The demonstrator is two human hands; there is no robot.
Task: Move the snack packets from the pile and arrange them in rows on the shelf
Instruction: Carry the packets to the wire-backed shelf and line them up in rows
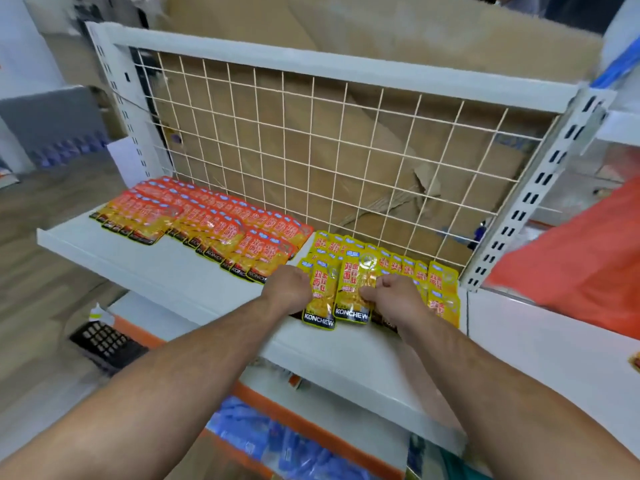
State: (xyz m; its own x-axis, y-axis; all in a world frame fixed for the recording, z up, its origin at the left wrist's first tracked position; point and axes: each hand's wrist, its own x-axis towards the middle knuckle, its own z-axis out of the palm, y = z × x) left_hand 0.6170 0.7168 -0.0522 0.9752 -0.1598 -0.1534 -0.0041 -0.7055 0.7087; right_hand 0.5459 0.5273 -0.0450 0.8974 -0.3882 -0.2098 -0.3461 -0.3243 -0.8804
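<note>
On the white shelf (180, 271), red-orange snack packets (221, 223) lie in overlapping rows on the left half. Yellow snack packets (391, 261) lie in rows on the right half. My left hand (287, 291) rests at the left edge of the front yellow packet (320, 299), fingers curled on it. My right hand (394, 299) pinches the right side of a second yellow packet (353, 289) that lies on the front row. Both packets read KONCHEW at the bottom. My palms and fingertips are partly hidden.
A white wire grid (329, 150) backs the shelf, with brown cardboard behind it. Slotted uprights (526, 202) stand at both sides. A red-orange bag (581, 258) sits to the right. A lower shelf with blue packets (263, 441) and a black crate (107, 341) lie below.
</note>
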